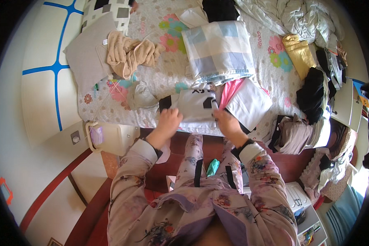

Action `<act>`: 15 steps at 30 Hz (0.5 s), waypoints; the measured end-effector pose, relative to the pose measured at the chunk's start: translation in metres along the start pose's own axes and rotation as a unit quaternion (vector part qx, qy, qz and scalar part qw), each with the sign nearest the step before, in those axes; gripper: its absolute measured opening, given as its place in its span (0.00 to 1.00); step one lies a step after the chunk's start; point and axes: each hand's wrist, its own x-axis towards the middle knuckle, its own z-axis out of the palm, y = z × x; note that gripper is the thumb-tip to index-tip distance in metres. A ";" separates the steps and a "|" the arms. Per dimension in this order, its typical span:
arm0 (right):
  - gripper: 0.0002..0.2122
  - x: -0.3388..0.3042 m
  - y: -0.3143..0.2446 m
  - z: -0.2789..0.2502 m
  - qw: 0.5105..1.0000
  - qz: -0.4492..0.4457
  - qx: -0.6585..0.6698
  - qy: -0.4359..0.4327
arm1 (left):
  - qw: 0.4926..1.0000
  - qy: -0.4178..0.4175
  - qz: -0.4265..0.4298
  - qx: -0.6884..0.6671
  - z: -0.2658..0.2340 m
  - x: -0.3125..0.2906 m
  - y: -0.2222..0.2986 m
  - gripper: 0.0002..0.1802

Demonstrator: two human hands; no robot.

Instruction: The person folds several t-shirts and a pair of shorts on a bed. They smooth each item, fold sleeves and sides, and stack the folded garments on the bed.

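Both hands, left hand (pixel 168 119) and right hand (pixel 226 121), were closed on the white folded garment (pixel 197 105) at the bed's (pixel 160 65) near edge.

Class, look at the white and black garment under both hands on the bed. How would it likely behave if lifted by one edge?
The white and black garment would probably droop and unfold, since it is thin folded cloth. It looks light: the left hand and right hand flatten it easily. It would likely drag rather than slide on the floral bedsheet.
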 end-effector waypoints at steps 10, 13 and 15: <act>0.19 -0.051 0.062 0.061 0.930 0.201 0.058 0.302 | 0.957 0.067 -0.244 -0.143 0.080 0.008 -0.027 0.48; 0.23 -0.060 0.101 0.057 0.830 0.410 0.028 0.378 | 0.979 0.028 -0.164 -0.118 0.076 0.037 -0.029 0.49; 0.26 -0.061 0.132 0.053 0.785 0.484 0.067 0.381 | 0.984 0.018 -0.116 -0.130 0.073 0.059 -0.024 0.48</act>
